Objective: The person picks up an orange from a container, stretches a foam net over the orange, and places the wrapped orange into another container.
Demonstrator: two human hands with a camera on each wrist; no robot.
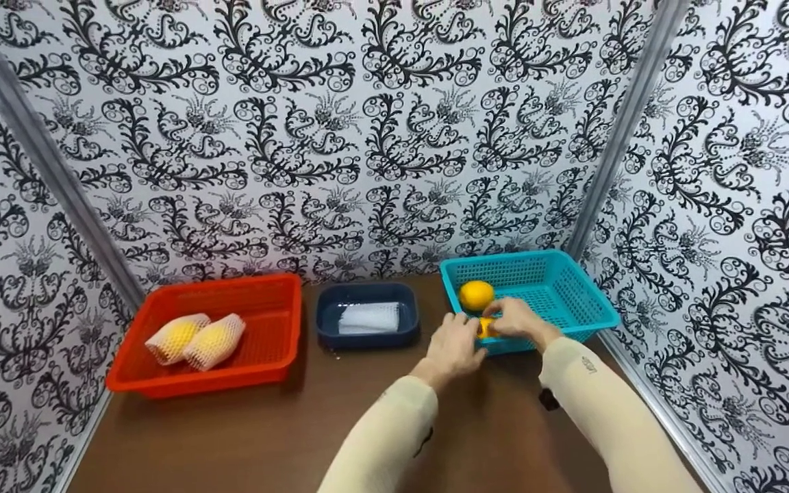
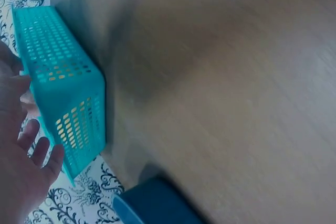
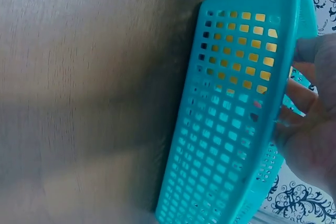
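In the head view a teal basket (image 1: 545,260) stands at the right, with one round yellow-orange fruit (image 1: 477,295) near its left wall. My right hand (image 1: 514,318) reaches over the front rim and grips a second yellow-orange fruit (image 1: 485,328) in the near left corner. The left hand (image 1: 455,344) lies at that corner beside the same fruit, its fingers loosely extended. In the left wrist view some of its fingers (image 2: 40,151) stand spread outside the basket wall. Fruit colour shows through the wall holes in the right wrist view; the right fingertips are partly hidden.
A navy tray (image 1: 367,344) holding white foam netting (image 1: 369,318) stands in the middle. At the left, a red basket (image 1: 223,380) holds two yellow fruits in foam nets (image 1: 215,342). Patterned walls enclose the brown table (image 1: 285,438) at the back and sides.
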